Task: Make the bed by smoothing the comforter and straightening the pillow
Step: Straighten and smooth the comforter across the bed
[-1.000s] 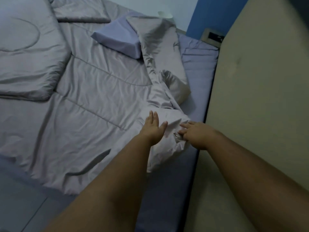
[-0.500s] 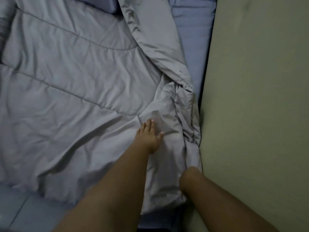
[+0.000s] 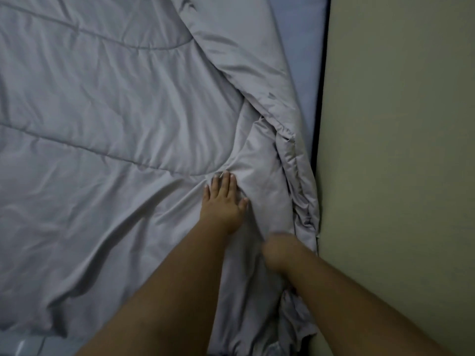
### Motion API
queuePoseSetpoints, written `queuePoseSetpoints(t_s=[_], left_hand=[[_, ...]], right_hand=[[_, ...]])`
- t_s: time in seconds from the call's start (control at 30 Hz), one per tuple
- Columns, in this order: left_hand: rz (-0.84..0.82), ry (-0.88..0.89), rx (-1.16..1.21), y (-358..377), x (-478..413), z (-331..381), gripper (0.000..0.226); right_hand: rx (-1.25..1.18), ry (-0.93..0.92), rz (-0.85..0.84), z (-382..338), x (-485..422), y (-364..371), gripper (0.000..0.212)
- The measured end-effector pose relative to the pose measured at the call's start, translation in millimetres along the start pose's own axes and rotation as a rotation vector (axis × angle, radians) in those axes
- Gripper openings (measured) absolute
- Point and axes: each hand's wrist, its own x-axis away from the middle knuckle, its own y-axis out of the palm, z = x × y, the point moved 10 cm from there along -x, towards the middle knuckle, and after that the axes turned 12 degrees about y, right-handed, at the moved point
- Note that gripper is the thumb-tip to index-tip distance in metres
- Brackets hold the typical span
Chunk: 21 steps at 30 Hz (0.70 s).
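Observation:
A grey quilted comforter (image 3: pixel 108 140) covers most of the bed, creased and bunched into a thick fold along its right edge (image 3: pixel 290 160). My left hand (image 3: pixel 223 201) lies flat on the comforter, fingers apart, pressing beside the bunched fold. My right hand (image 3: pixel 279 250) is blurred, curled down into the comforter's near right corner by the wall; its fingers are hidden in the fabric. No pillow is in view.
A beige wall (image 3: pixel 398 150) runs right along the bed's right side. A strip of blue bed sheet (image 3: pixel 303 62) shows between the comforter and the wall. More blue sheet (image 3: pixel 28 345) shows at the near left corner.
My view has dropped closer to the comforter; the pillows left the frame. My right hand has pulled back toward me along the right edge, drawing the bunched corner with it. The left hand stays pressed flat.

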Motion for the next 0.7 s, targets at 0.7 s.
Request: queuePoseSetpoints(t_s=[0.7], left_hand=[[0.073,0.084,-0.202,18,-42,-23,0.089]], right_hand=[[-0.909,0.424,0.712,114,-82,-60,0.068]])
